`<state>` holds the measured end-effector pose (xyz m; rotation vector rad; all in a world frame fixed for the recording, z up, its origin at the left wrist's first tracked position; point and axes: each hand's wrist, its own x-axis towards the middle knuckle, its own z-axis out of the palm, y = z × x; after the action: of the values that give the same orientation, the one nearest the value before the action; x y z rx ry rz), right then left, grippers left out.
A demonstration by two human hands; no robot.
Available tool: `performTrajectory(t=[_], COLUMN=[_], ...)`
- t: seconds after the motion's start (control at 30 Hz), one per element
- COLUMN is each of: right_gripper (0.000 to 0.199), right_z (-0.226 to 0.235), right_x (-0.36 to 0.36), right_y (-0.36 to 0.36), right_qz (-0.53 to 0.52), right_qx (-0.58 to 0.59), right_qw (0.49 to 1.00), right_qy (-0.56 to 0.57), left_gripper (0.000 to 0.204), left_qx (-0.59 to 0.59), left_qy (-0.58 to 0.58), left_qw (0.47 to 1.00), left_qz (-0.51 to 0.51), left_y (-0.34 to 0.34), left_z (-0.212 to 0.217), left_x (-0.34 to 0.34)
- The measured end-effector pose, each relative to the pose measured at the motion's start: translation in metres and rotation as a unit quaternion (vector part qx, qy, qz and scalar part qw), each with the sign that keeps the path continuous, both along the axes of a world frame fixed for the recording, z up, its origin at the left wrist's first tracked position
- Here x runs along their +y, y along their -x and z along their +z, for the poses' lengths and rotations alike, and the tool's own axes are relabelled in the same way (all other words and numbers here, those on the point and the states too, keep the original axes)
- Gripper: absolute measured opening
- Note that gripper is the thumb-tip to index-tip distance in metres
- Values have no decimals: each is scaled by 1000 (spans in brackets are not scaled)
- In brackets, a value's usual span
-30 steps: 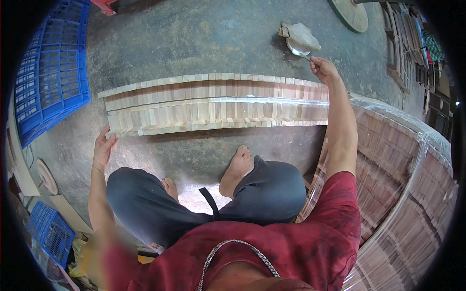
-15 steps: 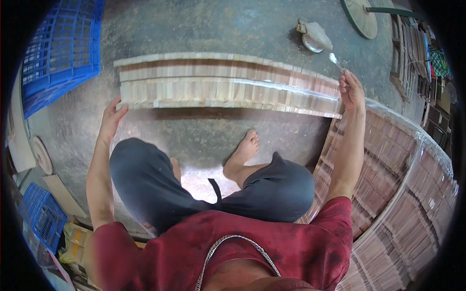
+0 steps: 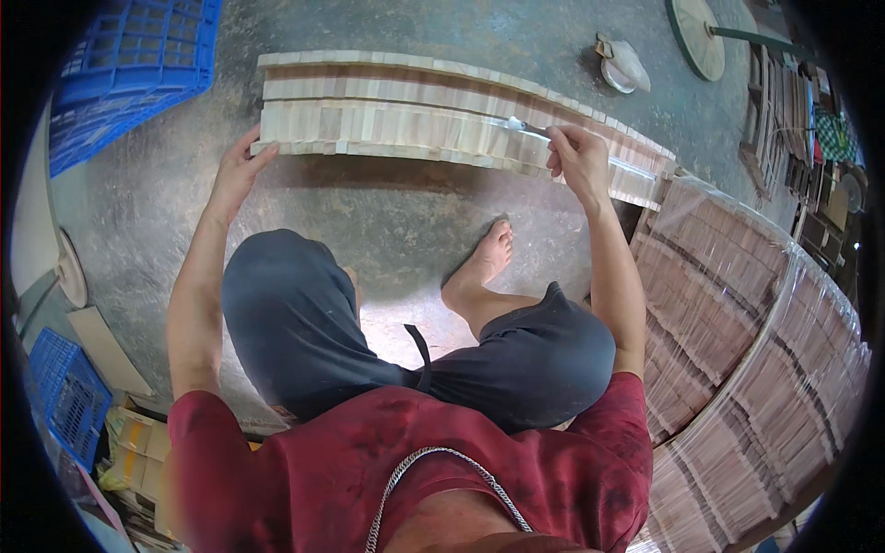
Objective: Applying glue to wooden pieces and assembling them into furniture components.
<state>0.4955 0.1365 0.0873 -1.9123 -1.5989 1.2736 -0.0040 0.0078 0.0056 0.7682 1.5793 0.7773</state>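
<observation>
A long row of short pale wooden blocks (image 3: 387, 124) lies lengthwise in front of me, with a lengthwise step between two levels. My left hand (image 3: 241, 173) grips its near left corner, thumb on the near edge and fingers round the end. In the fingers of my right hand (image 3: 581, 158) is a thin tool with a white-smeared tip (image 3: 514, 122), perhaps a small spatula; its handle is mostly hidden. The tip is at the step, right of the middle. A shiny whitish strip (image 3: 631, 166) runs along the step to the right of that hand.
Beyond the row, a pale bag in a small dish (image 3: 625, 69) sits on the floor near a round base with a pole (image 3: 698, 39). Plastic-wrapped stacks of wooden pieces (image 3: 710, 304) stand at right. Blue crates (image 3: 138, 69) are at left. My bare foot (image 3: 484, 263) rests nearby.
My right hand has moved left along the row, bringing the white-tipped tool from beyond its right end onto the step. My left hand still holds the left end; the whole view has shifted slightly.
</observation>
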Motion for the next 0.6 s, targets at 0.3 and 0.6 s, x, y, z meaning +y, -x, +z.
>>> performTrajectory(t=[0.3,0.6], right_gripper=[20,13], right_z=[-10,-22], right_x=[4,14], right_y=[71,158], right_qz=[275,381], right_qx=[-191,-243], right_qw=[906,868], right_qy=[-258,-208], left_gripper=[56,59], left_qx=[4,36], left_qy=[-36,-34], left_qw=[999,999], left_qz=[-15,-9], left_y=[1,0], left_z=[3,2], left_x=[-2,2])
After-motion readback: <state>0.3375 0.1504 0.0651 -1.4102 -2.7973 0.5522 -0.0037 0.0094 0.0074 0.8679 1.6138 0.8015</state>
